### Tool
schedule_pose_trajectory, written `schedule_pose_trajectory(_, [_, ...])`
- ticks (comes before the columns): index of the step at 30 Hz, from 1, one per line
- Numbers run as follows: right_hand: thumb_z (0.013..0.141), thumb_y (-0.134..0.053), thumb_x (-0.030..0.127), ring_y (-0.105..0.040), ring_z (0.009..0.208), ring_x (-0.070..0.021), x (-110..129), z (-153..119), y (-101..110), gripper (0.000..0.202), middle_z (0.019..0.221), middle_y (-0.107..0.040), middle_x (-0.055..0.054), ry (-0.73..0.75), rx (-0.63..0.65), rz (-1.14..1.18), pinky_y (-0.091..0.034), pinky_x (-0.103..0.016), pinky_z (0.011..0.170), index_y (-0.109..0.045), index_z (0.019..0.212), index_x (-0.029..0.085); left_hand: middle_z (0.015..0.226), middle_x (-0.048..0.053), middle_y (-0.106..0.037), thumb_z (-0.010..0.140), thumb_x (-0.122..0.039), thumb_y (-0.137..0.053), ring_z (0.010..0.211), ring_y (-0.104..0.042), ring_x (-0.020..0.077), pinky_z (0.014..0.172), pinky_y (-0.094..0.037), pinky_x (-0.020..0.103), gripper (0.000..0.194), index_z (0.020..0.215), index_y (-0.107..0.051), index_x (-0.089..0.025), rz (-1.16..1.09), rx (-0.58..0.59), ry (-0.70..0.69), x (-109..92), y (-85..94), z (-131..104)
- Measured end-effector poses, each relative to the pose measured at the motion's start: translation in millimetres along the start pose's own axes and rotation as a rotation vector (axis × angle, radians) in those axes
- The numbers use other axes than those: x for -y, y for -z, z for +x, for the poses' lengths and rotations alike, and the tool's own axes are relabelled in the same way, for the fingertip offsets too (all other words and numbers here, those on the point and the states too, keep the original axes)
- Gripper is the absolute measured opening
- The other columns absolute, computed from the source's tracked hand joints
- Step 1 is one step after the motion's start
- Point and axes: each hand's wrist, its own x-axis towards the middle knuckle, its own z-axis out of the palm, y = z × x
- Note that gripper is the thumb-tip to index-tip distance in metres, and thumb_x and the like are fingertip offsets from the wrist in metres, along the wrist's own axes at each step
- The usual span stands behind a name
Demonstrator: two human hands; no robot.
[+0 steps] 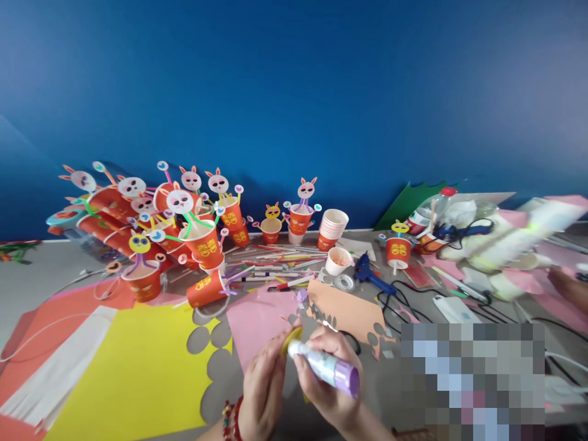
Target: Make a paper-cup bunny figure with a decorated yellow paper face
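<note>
My left hand (pixel 263 381), with a red beaded bracelet at the wrist, pinches a small yellow paper disc (pixel 292 338) at its fingertips. In my right hand (pixel 337 367) is a glue stick (pixel 324 366) with a purple end, its white tip against or right beside the disc. Both hands meet low in the middle of the view. Just beyond them lie a pink paper sheet (pixel 257 318) and a peach sheet (pixel 344 309) with cut-outs. A yellow sheet (pixel 133 367) with round holes along its right edge lies to the left.
Red paper cups with animal faces (pixel 202 245) crowd the back left. A stack of cups (pixel 332 229), marker pens (pixel 266 272), a tape roll (pixel 343 282) and a blue glue gun (pixel 372 275) sit behind. Cables (pixel 416 297) run rightward. Another person's hand (pixel 569 291) shows at far right.
</note>
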Motion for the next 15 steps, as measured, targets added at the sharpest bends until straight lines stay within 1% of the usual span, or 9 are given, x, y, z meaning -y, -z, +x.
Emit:
schedule_pose_trajectory(3, [0.081,-0.067,0.016,-0.066,0.068,-0.0193,-0.1,-1.6,-0.8,0.02,0.079,-0.064,-0.003,0.005,-0.035,0.0,-0.056,-0.031,0.06,-0.056,0.096,0.023,0.145,0.008,-0.057,0.098,-0.005,-0.044,0.132,-0.055,0.0199,0.112,-0.045,0.027,0.051,0.147,-0.045,-0.019,-0.011,0.036,0.059,0.2,0.7,-1.6])
schedule_pose_trajectory(7, [0.083,-0.066,0.015,-0.064,0.068,-0.0182,0.7,4.0,-1.3,0.018,0.079,-0.062,-0.003,-0.031,-0.091,0.031,-0.056,-0.03,0.06,-0.056,0.095,0.023,0.144,0.008,-0.058,0.097,-0.004,-0.045,0.13,-0.057,0.021,0.111,-0.047,0.028,0.052,0.148,-0.044,-0.02,0.016,0.029,0.047,1.4,1.8,-4.0])
schedule_pose_trajectory(11, [0.084,-0.063,0.012,-0.062,0.067,-0.016,1.2,7.5,-0.9,0.017,0.078,-0.06,0.0,-0.109,-0.084,0.137,-0.054,-0.027,0.062,-0.055,0.094,0.023,0.144,0.008,-0.058,0.097,-0.003,-0.044,0.13,-0.057,0.0216,0.11,-0.048,0.029,0.055,0.149,-0.043,-0.022,0.014,-0.001,0.007,3.3,1.7,-4.9])
schedule_pose_trajectory(15, [0.084,-0.063,0.011,-0.06,0.068,-0.0149,2.1,6.6,-0.8,0.017,0.078,-0.058,0.0,-0.127,-0.051,0.185,-0.053,-0.025,0.062,-0.055,0.093,0.023,0.144,0.01,-0.057,0.098,-0.006,-0.044,0.13,-0.057,0.0238,0.108,-0.05,0.032,0.052,0.148,-0.045,-0.02,-0.011,0.043,0.041,2.9,1.3,-3.5])
